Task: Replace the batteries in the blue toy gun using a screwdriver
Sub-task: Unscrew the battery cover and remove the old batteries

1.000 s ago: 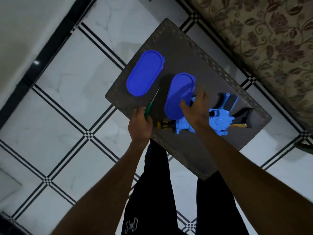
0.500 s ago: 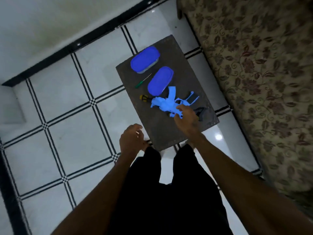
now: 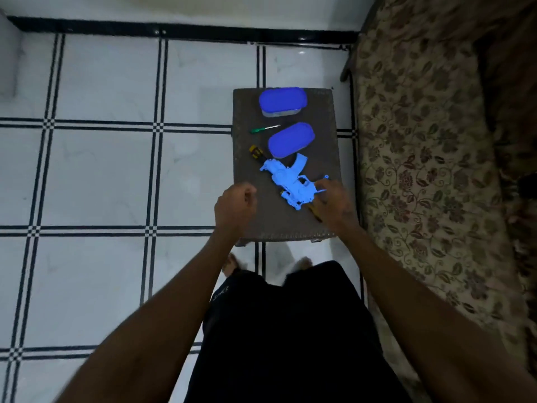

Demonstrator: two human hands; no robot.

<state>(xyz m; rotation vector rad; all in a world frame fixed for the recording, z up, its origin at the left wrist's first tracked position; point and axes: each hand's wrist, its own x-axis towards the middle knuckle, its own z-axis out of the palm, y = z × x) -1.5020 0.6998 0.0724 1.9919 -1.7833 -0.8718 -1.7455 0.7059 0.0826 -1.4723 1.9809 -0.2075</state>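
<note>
The right hand [image 3: 334, 203] holds the blue toy gun [image 3: 290, 181] steady on the bench [image 3: 247, 170], probably for unscrewing, while the left hand [image 3: 234, 206] hovers curled, its grip empty.

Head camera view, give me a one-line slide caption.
Right hand grips the toy gun on the table; left hand hovers curled, screwdriver untouched.

Light-blue toy gun [image 3: 287, 181], green-handled screwdriver [image 3: 266, 128]
</note>
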